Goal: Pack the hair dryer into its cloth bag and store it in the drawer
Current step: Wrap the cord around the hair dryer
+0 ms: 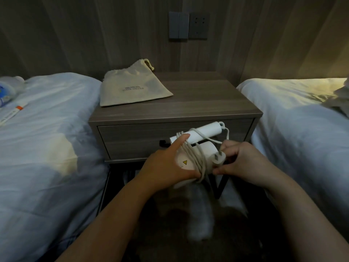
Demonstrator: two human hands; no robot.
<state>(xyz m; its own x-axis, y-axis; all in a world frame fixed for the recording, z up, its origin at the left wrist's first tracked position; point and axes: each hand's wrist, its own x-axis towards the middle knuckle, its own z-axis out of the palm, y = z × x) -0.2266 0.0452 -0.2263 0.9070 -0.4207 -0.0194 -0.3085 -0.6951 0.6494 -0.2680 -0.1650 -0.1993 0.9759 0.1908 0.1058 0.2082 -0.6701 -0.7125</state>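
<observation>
A white hair dryer [205, 132] with its handle folded is held in front of the nightstand drawer [132, 140], which is closed. Its white cord [200, 161] is wound around the body. My left hand [166, 165] grips the dryer's body from the left, index finger stretched along the cord. My right hand [243, 163] pinches the plug [218, 157] at the cord's end against the dryer. The beige drawstring cloth bag [132, 87] lies flat and apart on the left part of the nightstand top [207, 99].
A bed with white bedding [47, 129] flanks the nightstand on the left, with a tube and a packet near its far edge. Another bed [302, 129] stands on the right. Switches and a socket [188, 25] are on the wall behind.
</observation>
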